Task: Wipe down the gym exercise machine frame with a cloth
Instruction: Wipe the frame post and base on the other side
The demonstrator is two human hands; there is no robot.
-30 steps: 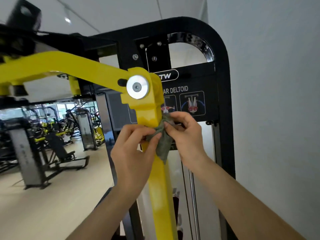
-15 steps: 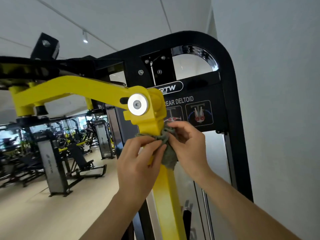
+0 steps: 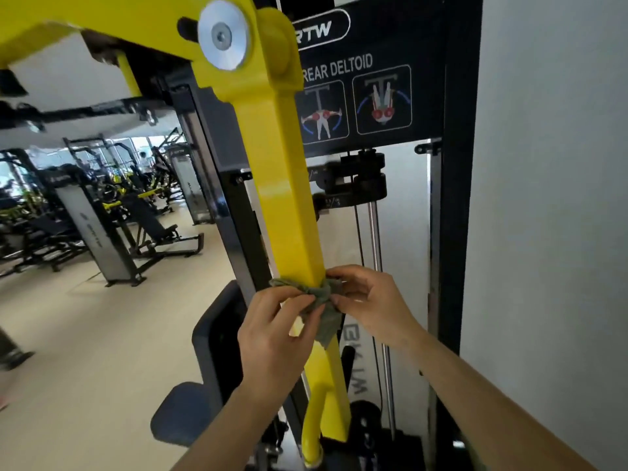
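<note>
Fingers [image 3: 285,302] of both hands are pinched tight on the grey-green cloth [image 3: 328,321] — left hand [image 3: 272,338] and right hand [image 3: 373,307] each grip an end, with it looped round the yellow upright arm [image 3: 282,198], low down. Behind it — the black frame [image 3: 455,164] with a REAR DELTOID panel [image 3: 356,96].

Whatever part of the cloth [image 3: 324,300] lies behind the yellow arm [image 3: 282,185] is out of sight from here. The arm's top is cut off by the upper edge, and it covers the first letters of the logo [image 3: 321,28] on the black frame [image 3: 457,198]. The machines [image 3: 102,215] far down the hall are too blurred to tell apart.
</note>
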